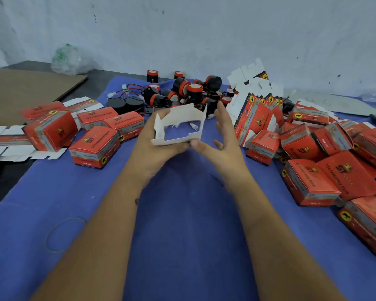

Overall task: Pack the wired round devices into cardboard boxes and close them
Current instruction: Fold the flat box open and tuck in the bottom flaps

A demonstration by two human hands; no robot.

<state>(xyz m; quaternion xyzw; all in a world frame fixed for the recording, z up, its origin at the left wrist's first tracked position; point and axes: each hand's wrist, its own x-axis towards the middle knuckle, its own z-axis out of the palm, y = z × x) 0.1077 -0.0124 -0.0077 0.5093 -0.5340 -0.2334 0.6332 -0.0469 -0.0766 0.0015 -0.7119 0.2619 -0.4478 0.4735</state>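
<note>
My left hand [159, 140] holds an opened-up cardboard box [180, 124] above the blue cloth, its white inside facing me and both ends open. My right hand [224, 135] is at the box's right side with straight fingers, the thumb touching the lower right corner. Behind the box lies a heap of round black and red devices [187, 90] with red and black wires. Nothing is inside the held box.
Closed red boxes [96, 146] stand at the left, and many more [326, 153] are piled at the right. Flat unfolded boxes [261, 101] lean behind the right pile. A blue cloth [182, 213] covers the table; a rubber band [63, 233] lies at the lower left.
</note>
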